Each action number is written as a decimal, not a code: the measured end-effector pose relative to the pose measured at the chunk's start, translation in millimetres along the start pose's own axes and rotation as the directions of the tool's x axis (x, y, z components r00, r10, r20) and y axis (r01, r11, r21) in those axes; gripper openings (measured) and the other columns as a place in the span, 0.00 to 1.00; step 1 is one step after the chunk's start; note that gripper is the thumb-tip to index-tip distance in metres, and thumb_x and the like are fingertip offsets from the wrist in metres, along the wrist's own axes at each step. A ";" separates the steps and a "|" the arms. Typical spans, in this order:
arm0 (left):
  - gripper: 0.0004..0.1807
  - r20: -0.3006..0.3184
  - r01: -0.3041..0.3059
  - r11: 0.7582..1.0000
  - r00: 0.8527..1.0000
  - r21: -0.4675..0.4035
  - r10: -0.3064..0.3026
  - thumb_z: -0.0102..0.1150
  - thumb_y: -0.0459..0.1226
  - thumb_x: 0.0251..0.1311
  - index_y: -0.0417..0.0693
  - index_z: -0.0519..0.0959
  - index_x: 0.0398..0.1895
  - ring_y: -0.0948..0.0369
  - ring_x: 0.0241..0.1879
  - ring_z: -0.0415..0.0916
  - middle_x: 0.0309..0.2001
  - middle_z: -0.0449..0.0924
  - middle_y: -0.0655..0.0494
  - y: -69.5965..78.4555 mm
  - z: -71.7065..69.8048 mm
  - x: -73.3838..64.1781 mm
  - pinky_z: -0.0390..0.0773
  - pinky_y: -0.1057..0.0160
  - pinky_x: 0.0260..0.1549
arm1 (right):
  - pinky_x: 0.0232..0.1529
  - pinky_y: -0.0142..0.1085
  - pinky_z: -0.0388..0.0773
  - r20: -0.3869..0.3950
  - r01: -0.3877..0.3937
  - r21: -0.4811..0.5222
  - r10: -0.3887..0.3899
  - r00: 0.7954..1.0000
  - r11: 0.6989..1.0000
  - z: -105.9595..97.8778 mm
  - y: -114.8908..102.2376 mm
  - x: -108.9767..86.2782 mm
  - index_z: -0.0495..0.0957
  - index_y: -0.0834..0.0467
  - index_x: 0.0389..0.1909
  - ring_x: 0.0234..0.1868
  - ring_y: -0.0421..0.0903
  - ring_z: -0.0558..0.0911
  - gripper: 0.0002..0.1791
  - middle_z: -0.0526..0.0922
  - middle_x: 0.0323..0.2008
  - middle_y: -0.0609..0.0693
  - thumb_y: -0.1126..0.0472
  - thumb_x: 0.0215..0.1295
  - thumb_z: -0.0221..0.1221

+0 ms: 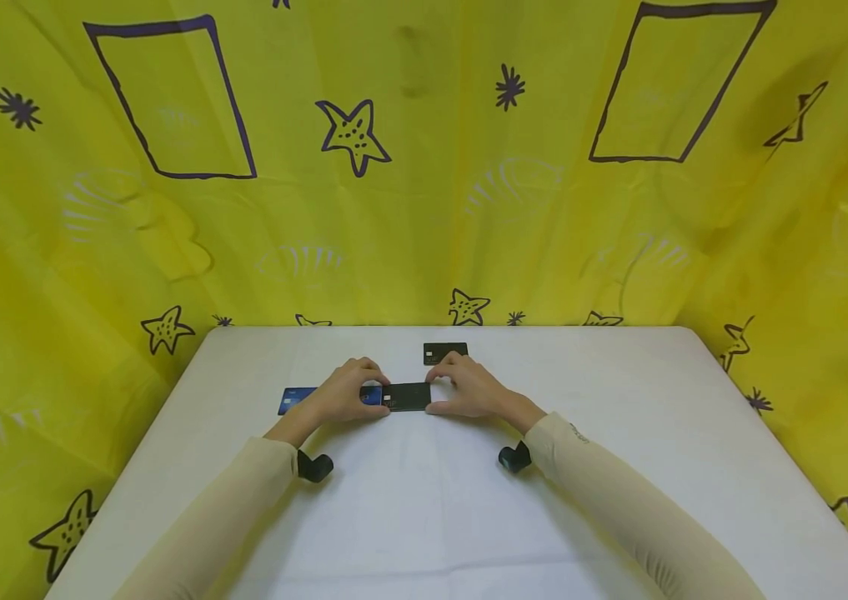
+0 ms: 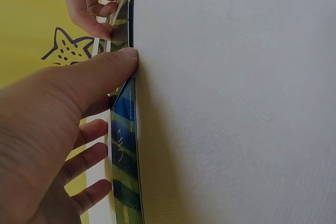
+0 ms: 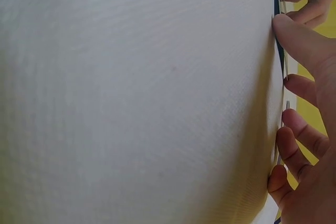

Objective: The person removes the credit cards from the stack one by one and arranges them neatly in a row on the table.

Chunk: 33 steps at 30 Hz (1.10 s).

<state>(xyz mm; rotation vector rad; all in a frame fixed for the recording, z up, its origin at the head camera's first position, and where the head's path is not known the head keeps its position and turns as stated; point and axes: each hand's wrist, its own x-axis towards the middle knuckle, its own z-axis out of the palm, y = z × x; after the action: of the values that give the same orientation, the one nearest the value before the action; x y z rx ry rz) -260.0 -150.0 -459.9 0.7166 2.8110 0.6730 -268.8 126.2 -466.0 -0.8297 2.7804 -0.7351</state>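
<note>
A black bank card (image 1: 408, 398) with a small chip lies on the table in the head view, with a hand at each end. My left hand (image 1: 344, 393) pinches its left end between thumb and index finger across the long edges. At the right end, my right hand (image 1: 470, 388) grips the corners the same way. A blue card (image 1: 296, 397) sticks out to the left from behind my left hand. More blue card surface (image 1: 371, 395) shows between the left thumb and index finger, right against the black card's left edge. My left palm hides the middle of this row.
Behind the right fingers lies another black card (image 1: 434, 352), partly covered by them. The white table (image 1: 424, 517) ends at a yellow curtain (image 1: 424, 208) with starfish drawings at the back and sides. A black wrist camera (image 1: 314, 467) hangs below the left sleeve.
</note>
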 end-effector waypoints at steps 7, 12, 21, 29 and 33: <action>0.25 -0.007 0.005 1.000 1.000 0.003 -0.005 0.76 0.50 0.57 0.53 0.85 0.56 0.49 0.63 0.69 0.61 0.76 0.50 -0.3 0.6 -0.9 0.70 0.43 0.65 | 0.53 0.44 0.73 -0.004 0.013 -0.020 -0.013 1.000 1.000 1.6 2.1 0.2 0.83 0.45 0.57 0.52 0.49 0.73 0.26 0.75 0.57 0.52 0.43 0.59 0.73; 0.25 -0.011 -0.005 1.000 1.000 0.003 0.005 0.76 0.49 0.57 0.52 0.84 0.56 0.49 0.63 0.69 0.61 0.75 0.50 -1.3 1.3 -1.6 0.70 0.43 0.65 | 0.52 0.44 0.73 -0.015 0.025 -0.029 -0.026 1.000 0.999 3.7 4.3 0.4 0.83 0.45 0.57 0.52 0.49 0.73 0.26 0.75 0.57 0.51 0.42 0.59 0.73; 0.25 -0.018 -0.009 1.000 1.000 0.003 0.009 0.75 0.49 0.57 0.52 0.84 0.56 0.49 0.64 0.69 0.62 0.75 0.50 -1.2 2.5 -2.5 0.69 0.43 0.66 | 0.52 0.43 0.73 -0.027 0.031 -0.030 -0.032 0.999 0.999 4.6 4.7 -0.4 0.83 0.45 0.56 0.52 0.49 0.73 0.26 0.75 0.57 0.52 0.42 0.58 0.73; 0.26 -0.016 -0.008 1.000 1.000 0.003 0.008 0.75 0.49 0.57 0.51 0.84 0.57 0.48 0.64 0.68 0.62 0.75 0.49 -0.6 1.8 -2.6 0.69 0.42 0.66 | 0.51 0.43 0.73 -0.029 0.034 -0.025 -0.035 0.999 0.999 4.1 4.7 -1.3 0.83 0.45 0.57 0.51 0.49 0.73 0.26 0.75 0.57 0.51 0.42 0.58 0.73; 0.26 -0.016 -0.009 1.000 1.000 0.005 0.009 0.76 0.49 0.57 0.51 0.84 0.57 0.48 0.64 0.68 0.62 0.75 0.49 -0.3 1.6 -2.7 0.69 0.42 0.66 | 0.51 0.43 0.73 -0.035 0.044 -0.025 -0.045 0.998 0.999 5.2 6.8 -0.9 0.83 0.45 0.56 0.51 0.49 0.73 0.26 0.75 0.56 0.51 0.42 0.58 0.74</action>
<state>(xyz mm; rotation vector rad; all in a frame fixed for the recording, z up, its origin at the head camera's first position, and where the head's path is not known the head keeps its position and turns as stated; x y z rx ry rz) -257.4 -150.9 -461.4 0.7280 2.8265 0.6762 -269.8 129.4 -473.9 -0.8947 2.8162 -0.7324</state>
